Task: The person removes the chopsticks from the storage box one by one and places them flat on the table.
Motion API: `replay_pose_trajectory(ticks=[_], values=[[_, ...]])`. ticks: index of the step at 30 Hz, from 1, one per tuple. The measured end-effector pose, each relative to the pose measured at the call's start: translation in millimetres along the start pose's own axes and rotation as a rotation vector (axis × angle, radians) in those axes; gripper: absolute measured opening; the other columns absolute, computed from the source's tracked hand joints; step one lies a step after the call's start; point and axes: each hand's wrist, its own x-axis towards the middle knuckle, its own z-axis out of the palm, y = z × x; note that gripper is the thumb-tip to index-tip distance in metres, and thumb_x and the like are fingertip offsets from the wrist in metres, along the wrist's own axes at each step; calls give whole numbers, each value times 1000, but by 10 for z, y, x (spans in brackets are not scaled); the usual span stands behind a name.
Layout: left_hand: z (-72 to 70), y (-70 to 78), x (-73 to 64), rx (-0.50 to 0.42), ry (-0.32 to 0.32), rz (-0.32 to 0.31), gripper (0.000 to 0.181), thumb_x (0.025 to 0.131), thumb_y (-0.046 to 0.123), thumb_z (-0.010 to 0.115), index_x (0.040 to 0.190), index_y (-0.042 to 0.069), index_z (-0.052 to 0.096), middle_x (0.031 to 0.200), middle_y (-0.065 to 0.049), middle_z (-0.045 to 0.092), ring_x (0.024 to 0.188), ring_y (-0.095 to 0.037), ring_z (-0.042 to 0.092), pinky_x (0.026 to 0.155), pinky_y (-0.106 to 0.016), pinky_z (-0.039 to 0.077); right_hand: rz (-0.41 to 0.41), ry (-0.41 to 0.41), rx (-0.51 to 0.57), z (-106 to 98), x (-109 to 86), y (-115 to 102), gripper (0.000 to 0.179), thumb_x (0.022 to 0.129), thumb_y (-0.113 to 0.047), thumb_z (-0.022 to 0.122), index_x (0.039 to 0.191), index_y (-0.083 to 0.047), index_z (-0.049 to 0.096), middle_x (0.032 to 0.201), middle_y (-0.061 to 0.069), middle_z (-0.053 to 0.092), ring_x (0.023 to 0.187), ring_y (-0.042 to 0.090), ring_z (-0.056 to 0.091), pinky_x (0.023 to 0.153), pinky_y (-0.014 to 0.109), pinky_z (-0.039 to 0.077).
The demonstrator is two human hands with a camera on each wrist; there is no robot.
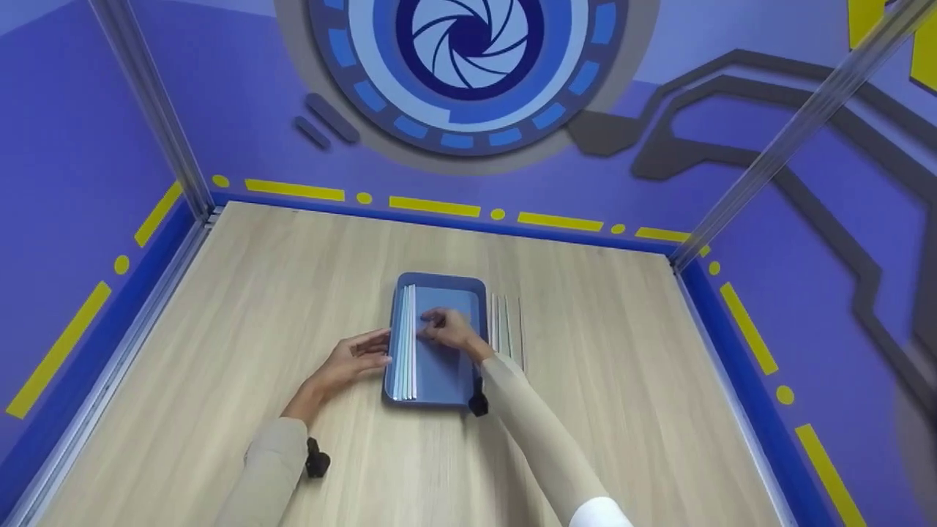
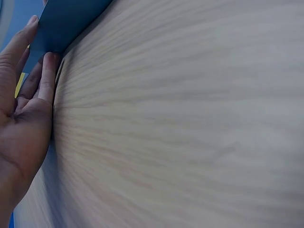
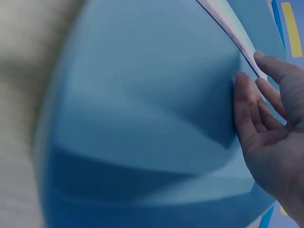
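A blue rectangular tray (image 1: pixel 439 399) lies on the table. Several long thin pale sticks (image 1: pixel 406 366) lie side by side along its left wall, running front to back. My left hand (image 1: pixel 355 362) is at the tray's outer left side, its fingers and thumb extended; in the left wrist view the fingertips touch or nearly touch the tray's wall (image 2: pixel 61 28). Over the tray's inside, my right hand (image 1: pixel 448 329) has its fingertips beside the rightmost stick. The right wrist view shows the fingers (image 3: pixel 242 95) loosely bent at a stick's pale edge (image 3: pixel 228 28), with nothing plainly pinched.
More thin sticks (image 1: pixel 506 329) lie on the wooden table (image 1: pixel 600 380) just right of the tray, partly behind the right forearm. Blue panels (image 1: pixel 241 110) with yellow marks and metal posts (image 1: pixel 157 117) border the table at the back and sides.
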Motion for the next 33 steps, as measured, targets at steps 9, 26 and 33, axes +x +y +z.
replay_pose_trajectory(ticks=[9, 26, 33], values=[[-12, 43, 32, 33, -14, 24, 66, 96, 7, 70, 154, -3, 40, 151, -30, 48, 139, -43, 48, 105, -19, 52, -1, 49, -84, 41, 25, -58, 42, 91, -19, 79, 126, 0, 67, 90, 9, 68, 69, 8, 55, 58, 16, 45], [-18, 30, 10, 34, -4, 3, 63, 95, 8, 71, 151, -5, 44, 149, -29, 51, 140, -43, 48, 104, -19, 52, 146, 67, -132, 110, -22, -235, 42, 90, -15, 76, 129, -5, 64, 102, 8, 67, 81, 15, 60, 68, 24, 54], [-15, 5, -8, 23, 23, -18, 63, 94, 8, 73, 149, -4, 46, 146, -30, 53, 135, -35, 54, 103, -19, 54, 154, 105, -204, 150, -1, -185, 37, 93, -10, 70, 129, -5, 64, 113, 14, 71, 91, 21, 67, 82, 34, 62]])
